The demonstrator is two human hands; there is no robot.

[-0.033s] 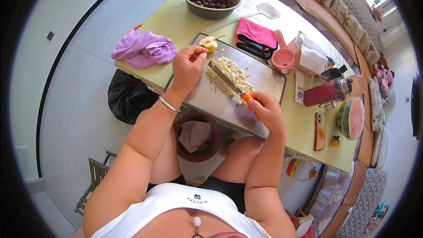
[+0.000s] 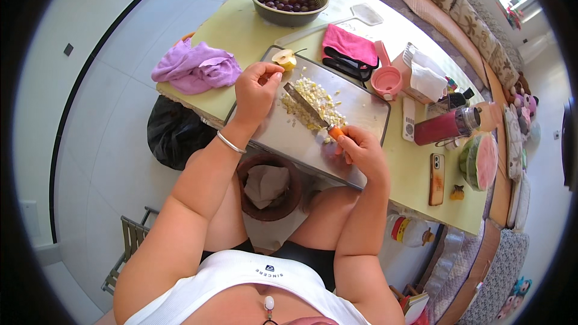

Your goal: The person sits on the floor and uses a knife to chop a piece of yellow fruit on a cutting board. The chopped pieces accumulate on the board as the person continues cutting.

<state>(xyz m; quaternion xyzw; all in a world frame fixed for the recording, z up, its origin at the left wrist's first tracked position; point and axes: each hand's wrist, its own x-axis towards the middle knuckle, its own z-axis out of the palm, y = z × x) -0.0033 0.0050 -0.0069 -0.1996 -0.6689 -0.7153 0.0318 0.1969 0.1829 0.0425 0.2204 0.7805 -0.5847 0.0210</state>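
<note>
My right hand (image 2: 359, 147) grips the orange handle of a knife (image 2: 308, 106). The blade lies across a spread of finely chopped pale fruit pieces (image 2: 322, 97) on a metal-faced cutting board (image 2: 367, 117). At the board's far left corner rests a cut pear half (image 2: 284, 59), its pale flesh and dark stem showing. Just on the near side of that half is my left hand (image 2: 259, 87), raised over the board's left edge. Its fingers are curled in with the thumb against them, and nothing shows between them.
A colander of dark round fruit (image 2: 289, 3) stands at the back, near a white flyswatter (image 2: 366, 15). Purple cloth (image 2: 195, 66) lies left; pink cloth (image 2: 351, 45), a bottle of red drink (image 2: 445, 126), phone (image 2: 437, 179) and cut watermelon (image 2: 480, 161) lie right. Below is a bin (image 2: 295, 195).
</note>
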